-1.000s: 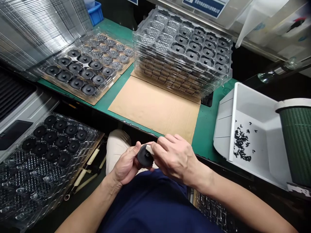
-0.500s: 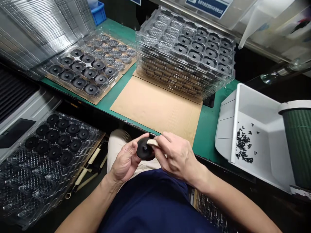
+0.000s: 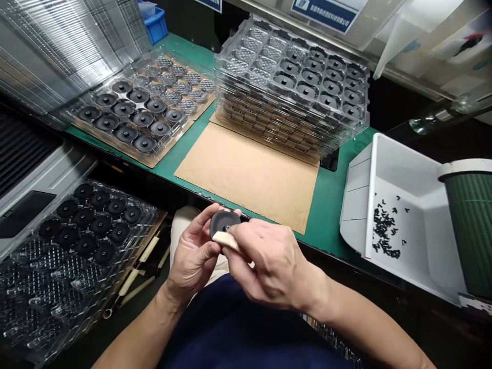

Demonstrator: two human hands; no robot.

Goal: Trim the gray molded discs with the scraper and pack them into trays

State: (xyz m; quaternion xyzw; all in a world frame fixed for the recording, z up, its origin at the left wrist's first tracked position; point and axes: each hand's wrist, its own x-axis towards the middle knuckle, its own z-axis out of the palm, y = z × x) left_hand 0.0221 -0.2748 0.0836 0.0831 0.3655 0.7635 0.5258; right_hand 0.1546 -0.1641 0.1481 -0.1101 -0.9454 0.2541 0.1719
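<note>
My left hand (image 3: 192,256) grips a round black disc part (image 3: 224,221) by its rim, just below the green table's front edge and above my lap. My right hand (image 3: 269,266) is closed round a pale, cream-coloured tool (image 3: 226,241), whose tip lies against the lower edge of the disc. Both hands are close together in front of my dark blue shirt.
A cardboard sheet (image 3: 249,174) lies on the green table (image 3: 330,200). Behind it stands a stack of clear trays with black discs (image 3: 292,87); another tray (image 3: 134,113) sits at left and one (image 3: 77,236) lower left. A white bin (image 3: 403,215) holds small black scraps at right.
The disc has been lifted slightly and turned in my left hand. The pale tool moved from the disc's upper right edge down to its lower edge.
</note>
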